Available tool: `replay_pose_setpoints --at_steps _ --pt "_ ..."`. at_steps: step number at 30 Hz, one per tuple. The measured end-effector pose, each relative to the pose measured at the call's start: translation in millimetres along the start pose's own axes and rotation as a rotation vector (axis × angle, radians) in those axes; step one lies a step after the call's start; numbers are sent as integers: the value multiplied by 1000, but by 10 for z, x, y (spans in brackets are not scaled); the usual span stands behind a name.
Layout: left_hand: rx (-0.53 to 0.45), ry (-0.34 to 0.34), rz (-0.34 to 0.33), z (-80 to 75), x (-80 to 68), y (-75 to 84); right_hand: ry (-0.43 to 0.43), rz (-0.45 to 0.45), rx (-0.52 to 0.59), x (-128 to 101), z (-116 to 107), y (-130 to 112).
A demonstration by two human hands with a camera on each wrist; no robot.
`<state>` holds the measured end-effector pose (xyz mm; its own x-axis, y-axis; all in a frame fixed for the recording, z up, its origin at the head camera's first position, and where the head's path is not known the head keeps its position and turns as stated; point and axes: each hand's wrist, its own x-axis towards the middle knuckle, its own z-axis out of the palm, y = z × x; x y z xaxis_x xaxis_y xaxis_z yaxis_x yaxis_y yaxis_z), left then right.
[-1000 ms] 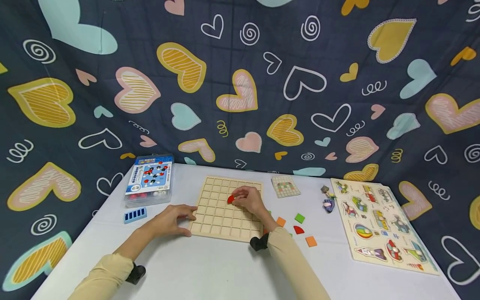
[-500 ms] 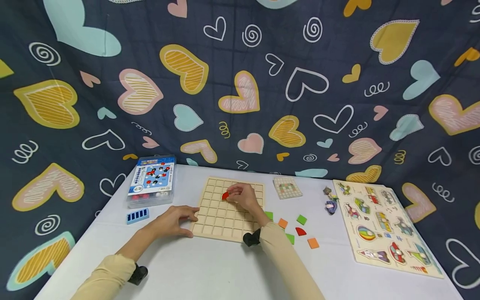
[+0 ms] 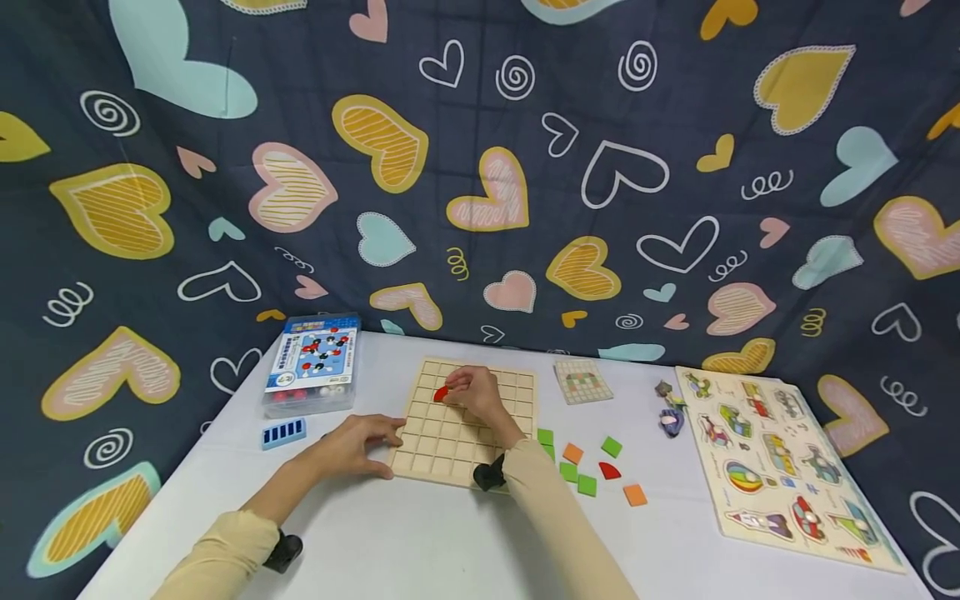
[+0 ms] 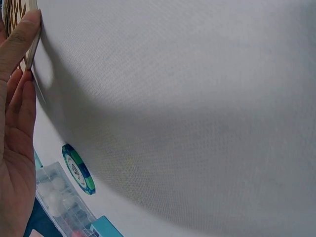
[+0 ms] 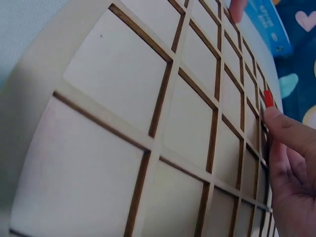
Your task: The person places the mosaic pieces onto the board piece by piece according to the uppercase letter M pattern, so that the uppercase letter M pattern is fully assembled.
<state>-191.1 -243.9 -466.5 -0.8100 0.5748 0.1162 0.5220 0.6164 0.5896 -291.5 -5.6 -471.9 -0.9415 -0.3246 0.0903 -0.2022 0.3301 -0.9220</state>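
Note:
A pale wooden grid board (image 3: 450,442) lies flat on the white table (image 3: 420,542). My right hand (image 3: 471,393) pinches a small red quarter-round piece (image 3: 441,392) over the board's far left squares. In the right wrist view the red piece (image 5: 268,98) shows just above my fingertips (image 5: 284,129), over the grid board (image 5: 148,128). My left hand (image 3: 362,442) rests on the table with its fingertips touching the board's near left edge. In the left wrist view my fingers (image 4: 19,42) press against that board edge (image 4: 30,54).
Loose green, orange and red tiles (image 3: 587,467) lie right of the board. A pattern card (image 3: 582,381), a small figure (image 3: 669,410) and a peg puzzle (image 3: 780,454) lie further right. A plastic box (image 3: 313,364) and a blue block (image 3: 284,433) sit on the left. A patterned cloth (image 3: 480,167) hangs behind.
My right hand has carried the red piece leftward and farther across the board. My left hand has stayed at the board's near left edge.

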Motion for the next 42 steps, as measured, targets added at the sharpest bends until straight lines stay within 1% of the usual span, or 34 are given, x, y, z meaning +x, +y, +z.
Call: replay_pose_setpoints --at_steps 5,9,15,19,24,29,37,42 --pt "8 13 23 11 -3 11 3 28 -18 3 23 -25" --pt "-3 24 26 13 -15 3 4 38 -11 15 32 -21" --pt "-8 13 17 10 -16 0 8 -7 -21 14 36 16" --pt "-12 9 9 7 -12 5 -10 -40 -43 11 35 29" --pt "-12 8 5 5 -11 0 -34 -46 -70 11 41 22" --pt "-12 10 14 13 -11 -12 -19 -53 -94 9 47 11" --pt "-16 12 23 21 -12 -13 -20 23 -96 18 32 -4" --pt "-21 17 27 27 -11 -16 -30 26 -69 8 17 -23"
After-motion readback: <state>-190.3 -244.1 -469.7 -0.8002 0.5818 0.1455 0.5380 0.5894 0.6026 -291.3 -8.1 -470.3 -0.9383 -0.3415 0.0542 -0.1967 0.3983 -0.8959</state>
